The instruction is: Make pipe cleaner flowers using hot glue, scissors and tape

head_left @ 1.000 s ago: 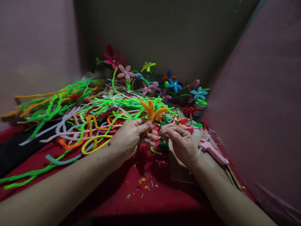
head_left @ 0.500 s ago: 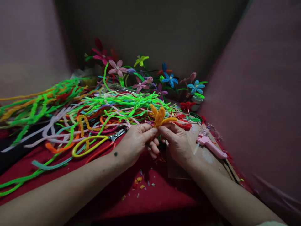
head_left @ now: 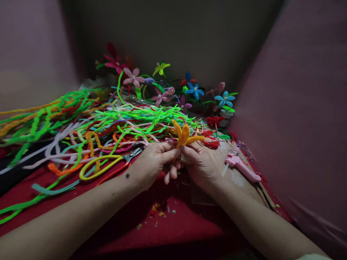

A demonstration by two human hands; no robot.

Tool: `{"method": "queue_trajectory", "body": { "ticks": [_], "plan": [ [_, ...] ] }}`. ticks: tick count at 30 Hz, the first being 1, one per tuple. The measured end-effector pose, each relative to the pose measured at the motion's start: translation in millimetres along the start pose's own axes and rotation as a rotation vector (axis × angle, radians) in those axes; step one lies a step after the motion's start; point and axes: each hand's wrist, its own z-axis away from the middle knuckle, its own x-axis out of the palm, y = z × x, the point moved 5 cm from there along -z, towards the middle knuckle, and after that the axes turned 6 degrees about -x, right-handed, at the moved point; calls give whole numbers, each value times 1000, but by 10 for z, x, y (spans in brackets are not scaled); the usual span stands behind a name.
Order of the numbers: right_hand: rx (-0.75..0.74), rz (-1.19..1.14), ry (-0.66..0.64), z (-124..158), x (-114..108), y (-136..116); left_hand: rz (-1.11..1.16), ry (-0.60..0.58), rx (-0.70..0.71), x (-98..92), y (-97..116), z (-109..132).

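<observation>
An orange pipe-cleaner flower point(head_left: 184, 134) stands up between my two hands. My left hand point(head_left: 155, 164) pinches its base from the left, fingers closed. From the right, my right hand point(head_left: 200, 163) pinches the same base, its fingertips meeting the left hand's. Both hands hover low over a red cloth point(head_left: 173, 224). What lies under the flower's base is hidden by the fingers.
A big heap of coloured pipe cleaners point(head_left: 89, 122) covers the left and middle. Scissors point(head_left: 119, 164) lie by my left wrist. Finished flowers point(head_left: 173, 90) stand at the back. A pink glue gun point(head_left: 240, 165) lies on cardboard point(head_left: 233, 177) at right. Small scraps point(head_left: 158, 213) dot the cloth.
Both hands and the orange flower shifted right, and my right hand came up to pinch the flower's base. The scissors, covered a second ago, now show.
</observation>
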Motion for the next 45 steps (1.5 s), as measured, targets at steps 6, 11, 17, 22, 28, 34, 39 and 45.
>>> {"method": "queue_trajectory", "body": {
  "ticks": [6, 11, 17, 22, 28, 34, 39, 45],
  "plan": [
    [-14, -80, 28, 12, 58, -39, 61, -72, -15, 41, 6, 8],
    [-73, -63, 6, 19, 66, -78, 108, -53, -55, 55, -29, 32],
    [-52, -56, 21, 29, 72, -40, 53, -29, -48, 44, -29, 16],
    [-47, -17, 1, 49, 61, -49, 217, -105, -107, 24, -21, 15],
    [11, -98, -73, 50, 78, 16, 217, -241, -201, 3, -51, 73],
    [22, -203, 10, 47, 89, 68, 179, -180, -182, 31, -25, 78],
    [40, -169, -89, 65, 146, 32, -42, -92, -46, -2, 36, 75],
    [-4, -235, 68, 42, 61, 17, -394, 300, 271, -91, 158, 120]
  ]
}}
